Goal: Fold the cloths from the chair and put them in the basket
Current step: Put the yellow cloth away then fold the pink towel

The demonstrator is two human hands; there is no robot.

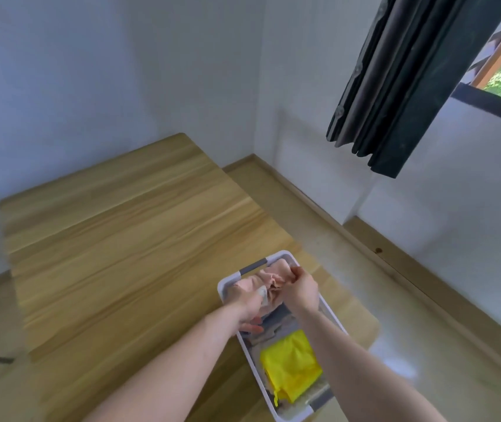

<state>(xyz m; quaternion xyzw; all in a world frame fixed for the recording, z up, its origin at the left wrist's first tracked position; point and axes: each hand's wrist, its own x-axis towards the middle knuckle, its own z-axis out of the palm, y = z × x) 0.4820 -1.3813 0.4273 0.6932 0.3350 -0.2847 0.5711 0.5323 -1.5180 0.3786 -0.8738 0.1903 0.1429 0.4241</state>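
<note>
Pink cloth [269, 283] sits bunched at the far end of the basket [224, 292], soft and crumpled, its folds gathered between both hands. Both bare forearms reach forward from the bottom of the frame and converge over the basket. Right hand [302, 287] is raised above the far rim, wrist bent, fingers curled down into a grip that pinches a gathered edge of the pink cloth. Left hand [250, 307] lies lower, along the basket's left wall, palm partly under or against the cloth; its fingers are mostly hidden by the fabric, so whether this grip closes on the cloth or only presses it cannot be told. Basket is rectangular, white plastic with rounded corners and grey handle sections at both short ends. Nearer end holds a folded yellow cloth [290, 368], smooth and bright, slightly glossy, with a creased corner. Between yellow and pink lies a folded grey cloth [276, 325], dull and flat. Basket rests near the right edge of the surface [121, 239], a pale wood-grain top with streaked light and brown bands. Beyond: white walls, a wood-tone floor with matching skirting, and a dark pleated curtain [395, 86] hanging beside a window.
</note>
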